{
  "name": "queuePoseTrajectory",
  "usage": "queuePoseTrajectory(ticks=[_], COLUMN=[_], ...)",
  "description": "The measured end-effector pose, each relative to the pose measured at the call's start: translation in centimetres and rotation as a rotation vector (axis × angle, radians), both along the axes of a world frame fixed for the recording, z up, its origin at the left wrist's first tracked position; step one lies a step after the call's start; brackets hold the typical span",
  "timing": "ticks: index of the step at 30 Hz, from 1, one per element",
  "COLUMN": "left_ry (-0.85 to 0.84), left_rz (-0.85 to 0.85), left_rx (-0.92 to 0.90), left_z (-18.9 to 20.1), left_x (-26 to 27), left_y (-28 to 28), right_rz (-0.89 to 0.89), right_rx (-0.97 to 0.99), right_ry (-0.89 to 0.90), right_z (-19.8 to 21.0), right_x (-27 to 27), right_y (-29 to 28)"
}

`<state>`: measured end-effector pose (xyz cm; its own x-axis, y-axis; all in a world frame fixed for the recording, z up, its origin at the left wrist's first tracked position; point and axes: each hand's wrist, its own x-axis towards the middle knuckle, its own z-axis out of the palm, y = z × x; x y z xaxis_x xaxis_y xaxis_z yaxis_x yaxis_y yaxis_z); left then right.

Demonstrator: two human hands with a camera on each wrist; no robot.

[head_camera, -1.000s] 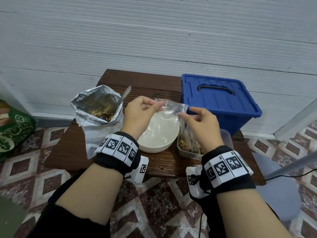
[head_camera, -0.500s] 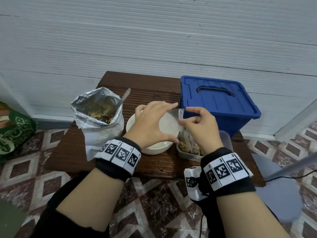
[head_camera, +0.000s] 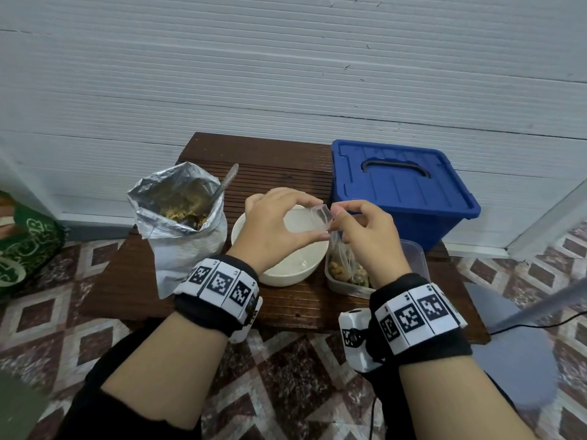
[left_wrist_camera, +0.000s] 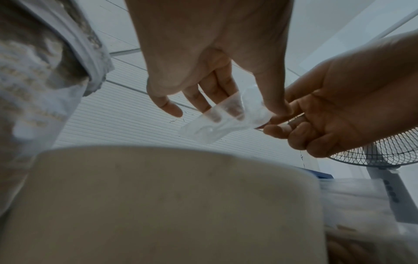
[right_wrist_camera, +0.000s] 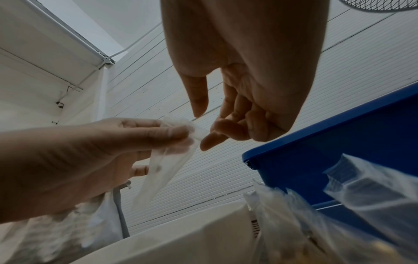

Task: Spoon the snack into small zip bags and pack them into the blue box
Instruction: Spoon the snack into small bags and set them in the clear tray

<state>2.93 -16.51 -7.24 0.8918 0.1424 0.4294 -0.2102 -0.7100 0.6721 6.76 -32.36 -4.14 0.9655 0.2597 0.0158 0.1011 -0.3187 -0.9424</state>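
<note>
From the head camera, a dark brown slatted wooden counter (head_camera: 286, 173) stood against a pale ribbed wall. On it, at the left, an open silver foil snack pouch (head_camera: 181, 217) held a metal spoon (head_camera: 227, 182) whose handle leaned out over its rim; a white round bowl (head_camera: 286, 268) sat in the middle, a clear plastic tub of filled bags (head_camera: 349, 274) just to its right, and the lidded blue plastic box with a black handle (head_camera: 400, 192) behind the tub. Above the bowl, the left hand (head_camera: 273, 230) pinched a small clear zip bag (head_camera: 319, 217) between thumb and fingers, while the right hand (head_camera: 368, 233) had its grip on the bag's near edge. The hands covered much of the bowl and part of the tub.

From the left wrist, the left hand (left_wrist_camera: 203, 59) had its thumb on one side of the zip bag (left_wrist_camera: 226, 121) and its fingers showing through the film. The right hand (left_wrist_camera: 334, 114) met the bag's corner with curled fingers. The bowl's blurred wall (left_wrist_camera: 158, 205) filled the lower frame; a fan grille (left_wrist_camera: 384, 151) was cut off at the right.

From the right wrist, the right hand (right_wrist_camera: 244, 85) curled its fingers at the bag's top, the thumb held straight; whether it truly gripped was hard to make out. The left hand (right_wrist_camera: 79, 157) held the hanging zip bag (right_wrist_camera: 162, 167). The blue box (right_wrist_camera: 339, 148) stood behind blurred filled bags (right_wrist_camera: 339, 214).
</note>
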Motion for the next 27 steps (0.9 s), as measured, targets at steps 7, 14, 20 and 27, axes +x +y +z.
queuePoseTrajectory(ticks=[7,14,20,27], left_ry=[-0.04,-0.118,-0.267,-0.395], left_rz=[0.015,0.081,0.167,0.443], left_rx=[-0.142,-0.335,-0.57,-0.431], left_z=[0.8,3.7,7.3,7.4], left_x=[-0.5,-2.4,-4.9,-6.6], left_y=[0.2,0.3,2.2,8.3], right_rz=[-0.032,-0.038,0.049,0.243], right_rx=[0.015,0.092,0.162,0.048], right_ry=[-0.008,-0.048,-0.061,-0.124], right_z=[0.2,1.5,2.6,3.5], right_x=[0.0,-0.2,-0.4,-1.2], right_y=[0.3,1.3,4.7,9.5])
